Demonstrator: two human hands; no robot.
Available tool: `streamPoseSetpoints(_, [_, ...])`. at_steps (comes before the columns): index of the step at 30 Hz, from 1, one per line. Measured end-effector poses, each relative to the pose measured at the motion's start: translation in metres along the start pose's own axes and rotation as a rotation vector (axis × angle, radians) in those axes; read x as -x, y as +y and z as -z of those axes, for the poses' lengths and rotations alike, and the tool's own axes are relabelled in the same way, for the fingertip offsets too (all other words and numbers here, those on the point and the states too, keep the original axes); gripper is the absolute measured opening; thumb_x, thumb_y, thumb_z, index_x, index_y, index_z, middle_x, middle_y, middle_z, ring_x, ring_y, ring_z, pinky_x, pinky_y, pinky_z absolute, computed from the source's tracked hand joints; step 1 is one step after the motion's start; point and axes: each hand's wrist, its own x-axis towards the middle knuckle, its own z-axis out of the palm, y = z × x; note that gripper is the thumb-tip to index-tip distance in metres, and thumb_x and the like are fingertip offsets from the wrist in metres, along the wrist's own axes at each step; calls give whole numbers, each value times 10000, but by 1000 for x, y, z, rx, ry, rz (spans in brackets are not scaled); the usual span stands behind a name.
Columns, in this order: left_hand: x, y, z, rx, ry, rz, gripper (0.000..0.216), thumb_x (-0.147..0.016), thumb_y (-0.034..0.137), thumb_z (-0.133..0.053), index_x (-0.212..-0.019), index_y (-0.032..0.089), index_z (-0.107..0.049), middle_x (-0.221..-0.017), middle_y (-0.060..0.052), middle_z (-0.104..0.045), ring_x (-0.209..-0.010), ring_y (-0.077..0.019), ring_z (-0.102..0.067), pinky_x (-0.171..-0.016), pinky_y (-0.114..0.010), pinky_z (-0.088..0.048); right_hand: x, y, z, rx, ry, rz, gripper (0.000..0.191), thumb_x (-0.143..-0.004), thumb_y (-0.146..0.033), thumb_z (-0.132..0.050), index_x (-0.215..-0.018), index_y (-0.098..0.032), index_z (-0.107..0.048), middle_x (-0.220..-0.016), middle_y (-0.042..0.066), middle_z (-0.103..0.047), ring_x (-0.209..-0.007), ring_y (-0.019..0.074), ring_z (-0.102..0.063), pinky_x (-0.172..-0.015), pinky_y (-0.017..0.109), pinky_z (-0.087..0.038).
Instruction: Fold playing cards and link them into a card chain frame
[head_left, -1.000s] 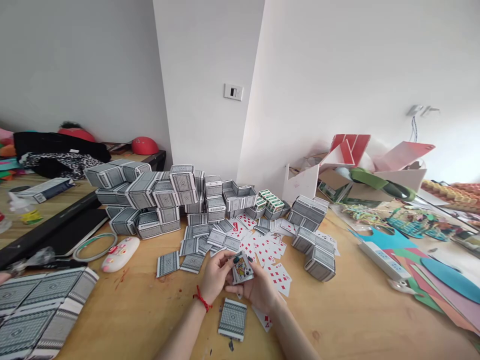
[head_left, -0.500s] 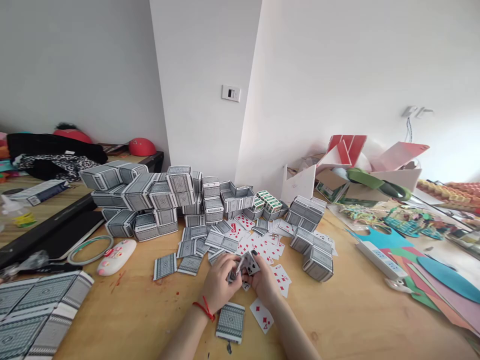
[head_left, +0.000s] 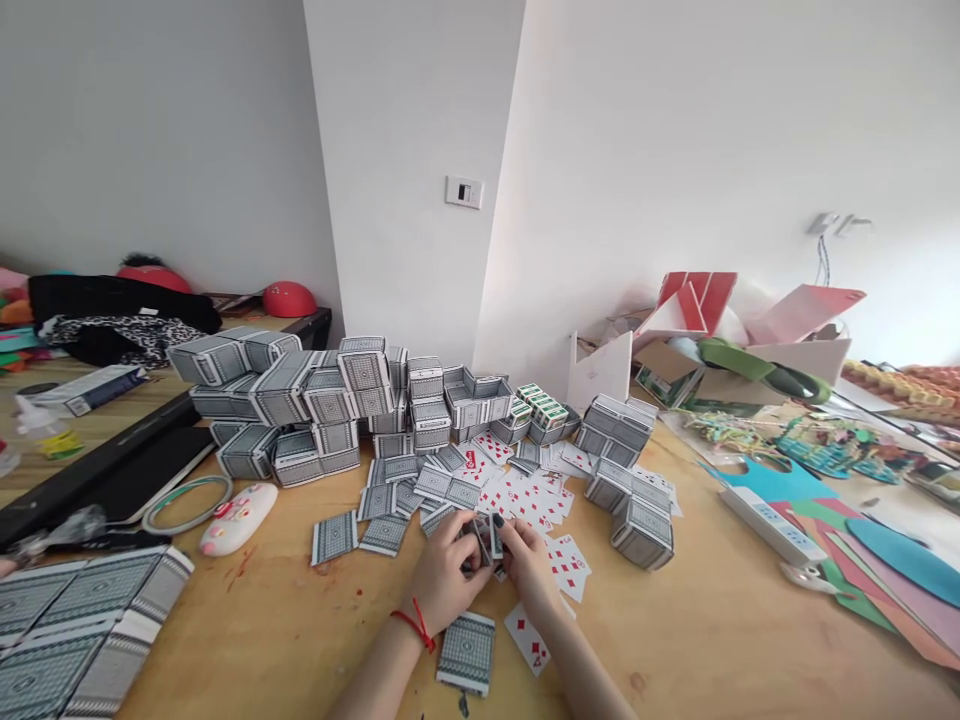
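Observation:
My left hand (head_left: 450,565), with a red string on the wrist, is closed around folded playing cards (head_left: 491,545). From the other side my right hand (head_left: 525,562) pinches the same cards, thumb and fingers at their edge. Just below the hands lies a grey-backed playing card (head_left: 466,653), with a four of diamonds (head_left: 529,637) to its right, partly under my right forearm. Grey-backed cards (head_left: 405,497) and face-up diamond cards (head_left: 517,495) spread beyond the hands. Behind them stand blocks folded from cards (head_left: 322,393). How the held cards interlock is hidden by my fingers.
On the right sit a group of card blocks (head_left: 630,510), a power strip (head_left: 772,523) and coloured paper (head_left: 900,555). To the left lie a white mouse (head_left: 238,518), a coiled cable (head_left: 187,503) and a large card-block panel (head_left: 82,630). Small green-and-white boxes (head_left: 541,406) stand at the back.
The held cards have turned: a black-suited face showed before, and now a narrower edge shows between my fingers. My right fingers have closed in on them. The view has shifted slightly.

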Motion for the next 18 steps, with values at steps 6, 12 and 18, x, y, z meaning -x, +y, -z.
streamPoseSetpoints(6, [2,-6,-4,-25,6,-8,178,-617,48,-533,-571,187,-433,-1053,-48,-531,-957,-197,-517,-767,-334,-453,1,-6,-1,64,-10,46,330,-649,-455,-611,-542,-157,-520,-509,-25,-471,-476,93,-393,-464,217,-316])
streamPoseSetpoints(12, [3,-7,-5,-25,11,-5,186,-616,28,-513,-567,187,-429,-1088,-38,-520,-986,-185,-510,-784,-318,-451,-3,-3,3,204,13,135,332,-624,-443,-629,-492,-172,-490,-607,25,-570,-722,189,-547,-605,250,-386])
streamPoseSetpoints(18, [3,-7,-4,-29,-2,-9,198,-575,7,-515,-550,186,-433,-1084,-38,-527,-992,-186,-508,-795,-309,-448,0,-8,3,340,34,210,297,-635,-388,-625,-468,-189,-480,-614,43,-582,-923,254,-539,-712,281,-395])
